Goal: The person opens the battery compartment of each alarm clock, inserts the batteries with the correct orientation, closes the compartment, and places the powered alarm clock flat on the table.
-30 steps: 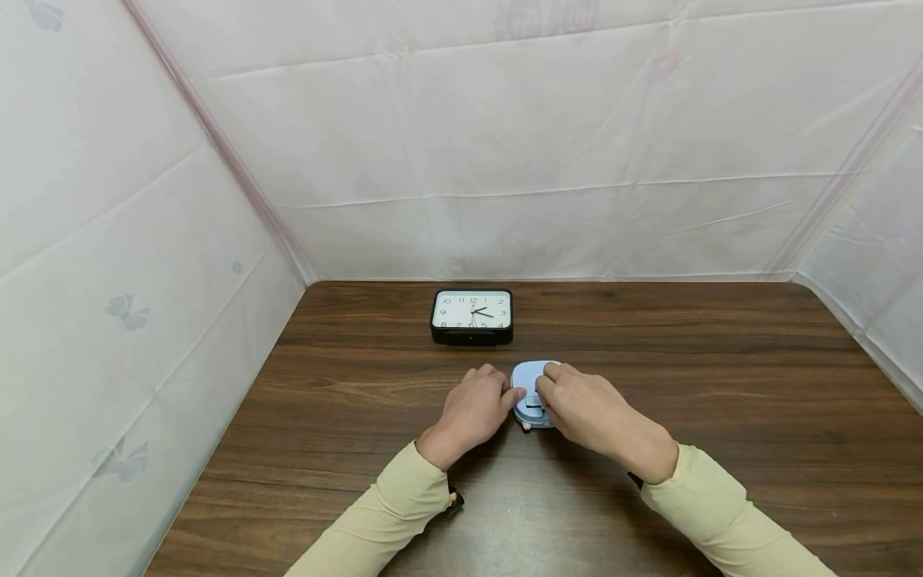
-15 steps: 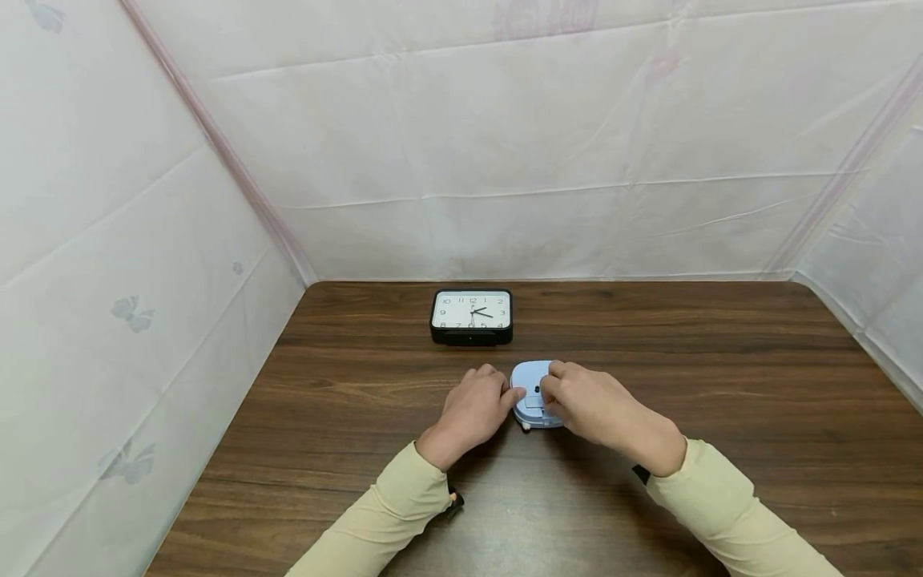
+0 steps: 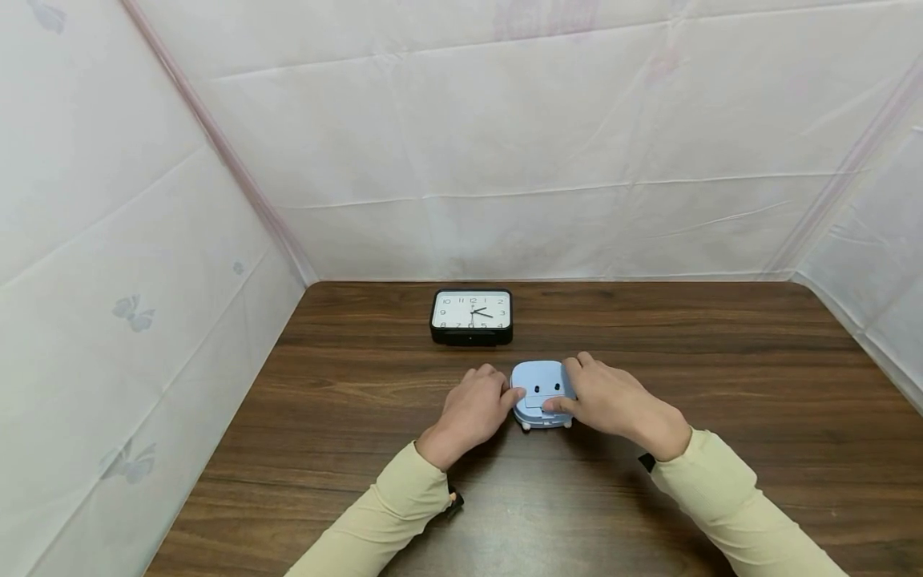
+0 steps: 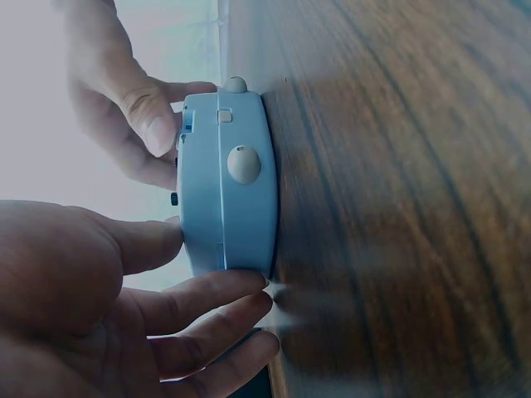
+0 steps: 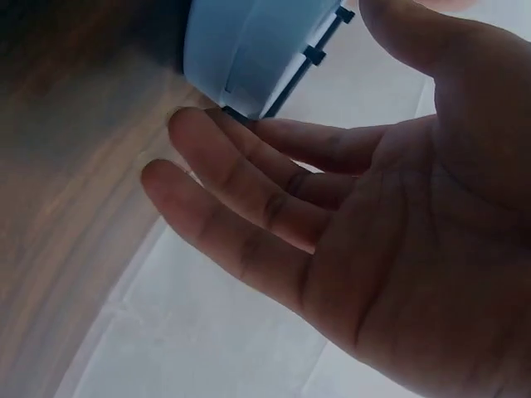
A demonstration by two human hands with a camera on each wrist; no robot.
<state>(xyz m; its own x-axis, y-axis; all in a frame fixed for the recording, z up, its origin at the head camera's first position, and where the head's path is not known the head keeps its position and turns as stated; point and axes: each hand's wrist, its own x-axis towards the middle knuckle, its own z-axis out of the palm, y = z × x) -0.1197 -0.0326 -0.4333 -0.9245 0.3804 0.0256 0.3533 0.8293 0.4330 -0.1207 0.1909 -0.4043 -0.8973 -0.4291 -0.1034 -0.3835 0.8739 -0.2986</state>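
Observation:
A light blue alarm clock (image 3: 539, 373) lies face down on the table, its back with two black knobs turned up. Two round white feet (image 4: 244, 165) stick out from its near side. My left hand (image 3: 476, 402) grips the clock's left edge, thumb on the back and fingers along the side. On the right, my right hand (image 3: 614, 403) holds the other edge; its thumb lies over the battery cover (image 3: 534, 401) and its fingers reach round the far right side. In the right wrist view the clock's side (image 5: 241, 50) shows just above the fingers.
A black rectangular clock (image 3: 472, 312) with a white dial lies face up behind the blue one. The dark wooden table (image 3: 346, 361) meets white sheeting (image 3: 505, 160) at the back and both sides.
My right hand has shifted right, from bent fingers over the clock's back to its right edge with the thumb over the cover. Both knobs now show. My left hand has stayed put.

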